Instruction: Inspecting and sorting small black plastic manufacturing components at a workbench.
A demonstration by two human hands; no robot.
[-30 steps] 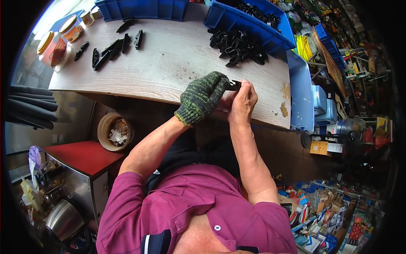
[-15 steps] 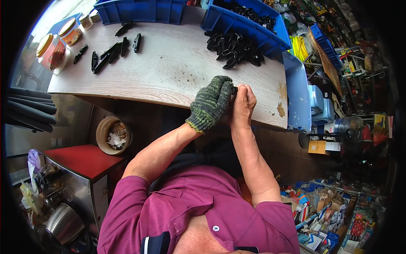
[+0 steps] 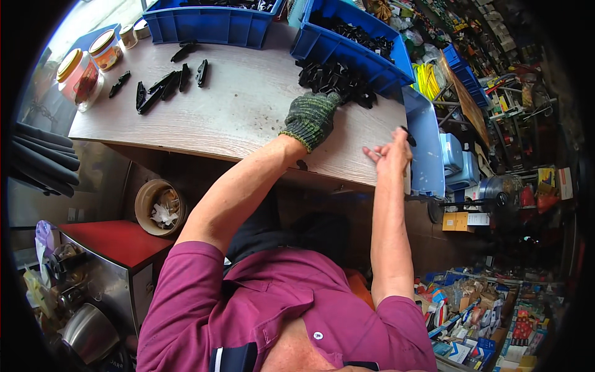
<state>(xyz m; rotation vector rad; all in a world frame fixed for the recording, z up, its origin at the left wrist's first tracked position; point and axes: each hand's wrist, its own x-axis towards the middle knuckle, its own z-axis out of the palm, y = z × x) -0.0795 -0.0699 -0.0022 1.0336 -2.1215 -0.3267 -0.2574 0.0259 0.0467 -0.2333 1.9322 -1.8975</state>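
Observation:
My left hand (image 3: 312, 116), in a dark green knitted glove, reaches to the near edge of a pile of small black plastic parts (image 3: 350, 87). Its fingers are bent together, their tips hidden against the pile. My bare right hand (image 3: 392, 154) is over the table's right edge, beside a light blue bin (image 3: 426, 170). Its thumb and a finger stretch apart toward the left. One black plastic part (image 3: 408, 136) is just beyond the fingertips at the bin's rim; whether it still touches them I cannot tell.
Several long black pieces (image 3: 162, 87) lie on the table (image 3: 242, 105) at the left, near lidded jars (image 3: 79, 77). Two blue crates (image 3: 207, 28) (image 3: 350, 43), holding black parts, stand at the back. A waste bucket (image 3: 144, 204) and a red-topped cabinet (image 3: 118, 239) are below left.
My hands, together at the table's front before, have parted. The left has moved forward to the pile. The right has swung right to the blue bin, and its fingers have spread.

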